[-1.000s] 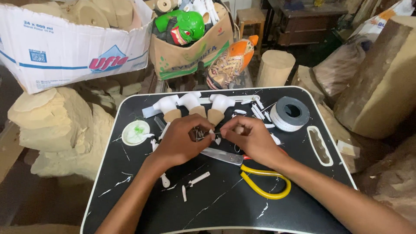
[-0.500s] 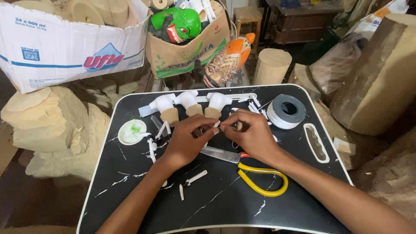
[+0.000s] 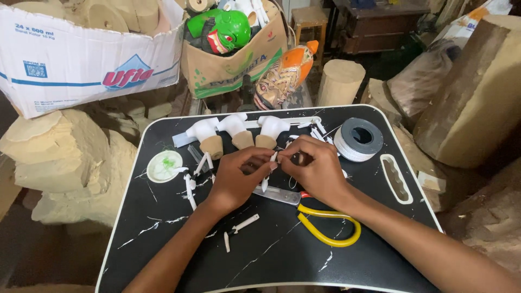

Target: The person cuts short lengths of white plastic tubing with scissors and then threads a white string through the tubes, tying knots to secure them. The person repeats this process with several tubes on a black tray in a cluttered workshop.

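Observation:
My left hand and my right hand meet over the middle of a black marbled tray table. Between their fingertips they pinch a small white stick-like piece that points downward. Just beyond the hands stand three wooden mushroom-shaped pieces with white caps. Under my right wrist lie scissors with yellow handles, blade pointing left. Several small white pieces are scattered to the left of my left hand.
A roll of white cord sits at the table's back right, a round white lid at its left. Cardboard boxes, a green mask, an orange mask and wood blocks surround the table.
The hands have stayed together over the table's middle. The small dark thing seen in the left hand a second ago is hidden; a white piece now shows between the fingertips.

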